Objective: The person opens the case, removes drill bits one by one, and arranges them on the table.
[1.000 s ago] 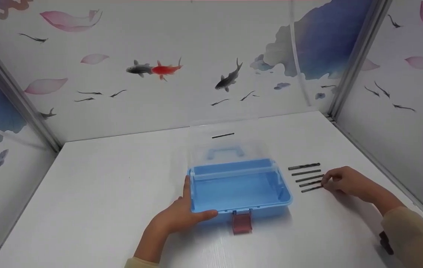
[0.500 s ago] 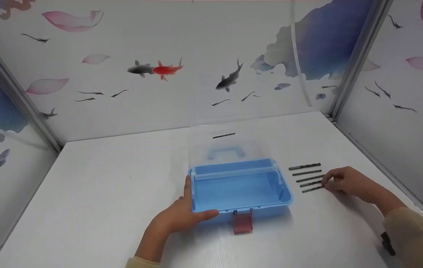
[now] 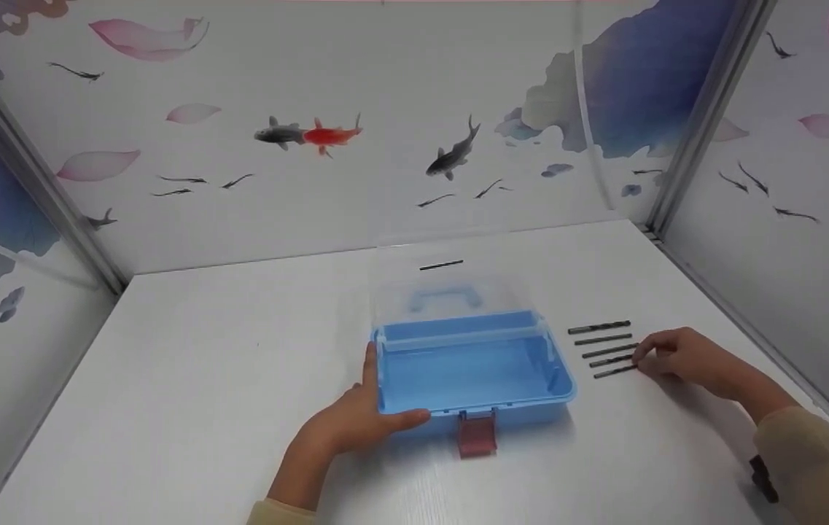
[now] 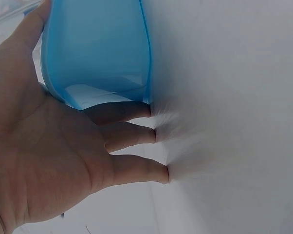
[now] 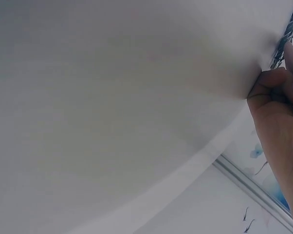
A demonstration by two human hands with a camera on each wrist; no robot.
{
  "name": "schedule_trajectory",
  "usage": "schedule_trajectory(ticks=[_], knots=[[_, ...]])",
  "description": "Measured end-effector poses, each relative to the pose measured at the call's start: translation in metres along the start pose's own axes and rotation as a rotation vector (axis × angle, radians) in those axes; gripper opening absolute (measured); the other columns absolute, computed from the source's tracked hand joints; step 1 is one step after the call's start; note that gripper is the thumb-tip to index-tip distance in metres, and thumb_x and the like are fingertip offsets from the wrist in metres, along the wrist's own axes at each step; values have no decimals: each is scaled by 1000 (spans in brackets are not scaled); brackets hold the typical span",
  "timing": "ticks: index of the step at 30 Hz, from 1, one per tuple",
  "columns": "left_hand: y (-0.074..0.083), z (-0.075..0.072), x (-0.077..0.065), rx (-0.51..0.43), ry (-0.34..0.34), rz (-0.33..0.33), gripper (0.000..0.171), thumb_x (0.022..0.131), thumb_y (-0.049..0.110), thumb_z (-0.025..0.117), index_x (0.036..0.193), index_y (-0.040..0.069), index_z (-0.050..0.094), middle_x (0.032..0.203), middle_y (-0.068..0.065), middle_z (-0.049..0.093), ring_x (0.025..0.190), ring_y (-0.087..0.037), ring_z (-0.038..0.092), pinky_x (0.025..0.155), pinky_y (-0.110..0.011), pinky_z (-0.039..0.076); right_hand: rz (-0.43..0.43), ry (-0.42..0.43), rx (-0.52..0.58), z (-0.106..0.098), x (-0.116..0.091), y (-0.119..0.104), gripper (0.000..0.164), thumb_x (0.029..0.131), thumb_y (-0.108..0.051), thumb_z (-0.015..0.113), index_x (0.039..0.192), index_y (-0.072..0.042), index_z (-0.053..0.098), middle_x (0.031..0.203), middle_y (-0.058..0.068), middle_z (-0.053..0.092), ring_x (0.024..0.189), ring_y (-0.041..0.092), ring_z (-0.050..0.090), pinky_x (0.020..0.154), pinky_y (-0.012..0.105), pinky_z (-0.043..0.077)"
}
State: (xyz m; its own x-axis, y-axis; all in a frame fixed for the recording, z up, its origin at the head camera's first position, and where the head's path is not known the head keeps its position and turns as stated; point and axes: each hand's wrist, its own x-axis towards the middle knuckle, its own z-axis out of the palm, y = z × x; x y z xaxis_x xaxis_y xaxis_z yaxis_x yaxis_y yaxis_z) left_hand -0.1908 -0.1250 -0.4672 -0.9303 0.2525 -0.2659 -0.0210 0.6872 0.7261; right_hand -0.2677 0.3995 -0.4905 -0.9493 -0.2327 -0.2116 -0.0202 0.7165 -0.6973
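Note:
A blue plastic storage box (image 3: 531, 412) stands with its clear lid (image 3: 385, 288) swung back and its red latch (image 3: 477, 436) hanging down. At its front-left corner is my left hand (image 3: 348, 423), thumb along the front rim and index finger against the left wall. Its other fingers (image 4: 139, 169) stretch straight to the tabletop in the left wrist view. To the right of the box, several drill bits lie in a row. My right hand (image 3: 676, 361) pinches the right end of the nearest drill bit (image 3: 612, 372); its fingertips are partly hidden in the right wrist view.
One more thin drill bit (image 3: 441, 265) shows at the back, seen against the clear lid; whether it lies on or behind it I cannot tell. White panels with painted fish (image 3: 453, 155) enclose the white table (image 3: 203, 379) at the back and sides.
The whole head view has shifted slightly to the right. Both hands, the box and the drill bits keep the same places relative to each other.

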Motion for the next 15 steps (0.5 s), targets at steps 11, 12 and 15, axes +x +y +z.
schedule_trajectory(ticks=[11, 12, 15], knots=[[-2, -1, -1, -26, -7, 29, 142, 83, 67, 80, 168, 13, -21, 167, -28, 35, 150, -43, 45, 119, -65, 42, -2, -40, -19, -18, 5, -11, 38, 103, -30, 72, 134, -9, 70, 83, 1, 51, 86, 18, 58, 78, 30, 55], [-2, -1, -1, -24, -7, 26, 143, 83, 68, 80, 168, 14, -21, 167, -28, 35, 151, -44, 44, 119, -65, 41, -11, -40, -28, -21, 7, -16, 40, 103, -31, 72, 135, -8, 69, 83, 1, 51, 88, 19, 59, 81, 31, 56], [-2, -1, 0, -25, -12, 27, 143, 83, 69, 80, 168, 15, -21, 169, -28, 33, 153, -44, 42, 120, -64, 40, -37, -34, -54, -32, 12, -35, 42, 103, -33, 71, 136, -8, 68, 84, 1, 51, 90, 20, 60, 84, 32, 57]])
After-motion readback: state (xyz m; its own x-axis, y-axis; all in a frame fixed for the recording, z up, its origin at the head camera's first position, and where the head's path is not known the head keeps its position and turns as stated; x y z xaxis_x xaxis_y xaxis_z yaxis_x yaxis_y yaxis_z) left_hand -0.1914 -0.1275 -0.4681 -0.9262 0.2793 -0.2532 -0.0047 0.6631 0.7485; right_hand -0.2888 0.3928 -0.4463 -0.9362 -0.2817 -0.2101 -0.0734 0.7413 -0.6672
